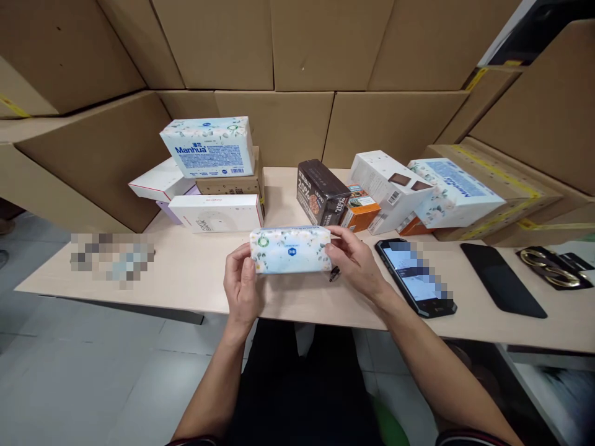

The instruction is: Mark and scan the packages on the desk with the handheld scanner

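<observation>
Between my two hands is a pack of tissues (pixel 290 251) in pale blue and white wrapping with a leaf pattern, held lengthwise just above the table. My left hand (pixel 242 285) grips its left end, thumb on the near side. At the right end, my right hand (pixel 356 260) holds it with the thumb in front and fingers behind. A small dark object (pixel 334 274), too small to name, shows just below the pack's right end. Beyond the pack stand a white power bank box (pixel 216 214) and a dark brown carton (pixel 320 192).
Another tissue pack (pixel 209 148) lies on a brown box at the left; one more tissue pack (pixel 458 192) leans at the right beside a white box (pixel 390 186). A phone (pixel 413 279), a black slab (pixel 502 280) and scissors (pixel 553 267) lie at the right. Cardboard boxes (pixel 274 124) wall the back.
</observation>
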A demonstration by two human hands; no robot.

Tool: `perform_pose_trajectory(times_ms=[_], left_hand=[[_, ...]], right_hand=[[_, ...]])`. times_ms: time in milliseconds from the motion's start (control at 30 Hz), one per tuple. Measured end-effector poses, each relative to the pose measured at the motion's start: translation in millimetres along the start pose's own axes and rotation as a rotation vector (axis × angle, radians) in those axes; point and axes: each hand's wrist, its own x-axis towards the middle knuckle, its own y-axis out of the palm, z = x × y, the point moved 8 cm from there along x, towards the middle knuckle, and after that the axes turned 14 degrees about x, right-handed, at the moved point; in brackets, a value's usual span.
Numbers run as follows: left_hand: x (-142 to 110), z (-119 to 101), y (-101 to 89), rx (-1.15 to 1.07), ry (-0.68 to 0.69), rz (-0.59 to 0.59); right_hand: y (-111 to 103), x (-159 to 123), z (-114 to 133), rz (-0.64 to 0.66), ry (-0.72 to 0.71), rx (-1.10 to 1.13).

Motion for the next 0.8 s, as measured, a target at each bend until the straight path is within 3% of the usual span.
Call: perform_pose_trajectory(times_ms=[167, 300, 400, 567, 700, 800], left_hand=[[0, -2, 1.7, -0.131, -0.031, -0.011], [1, 3, 5.7, -0.019, -0.114, 0.034], [0, 9, 10.6, 0.078, -0.143, 0.115], [-1, 1, 10.9, 0.089, -0.06, 0.141], [-4, -10, 2.9, 0.038, 0.048, 0.04], [-6, -14, -2.5, 0.013, 0.124, -0.033]], right_hand=[[-6, 0, 2, -0.072, -0.02, -0.019], [-9, 1, -12, -0.095, 0.081, -0.098], [-4, 2, -15, -0.043, 0.096, -0.14], [2, 2, -9, 0.015, 0.069, -0.108], [-2, -1, -1, -0.044, 0.019, 0.017], [-8, -1, 5, -0.099, -0.012, -0.009]])
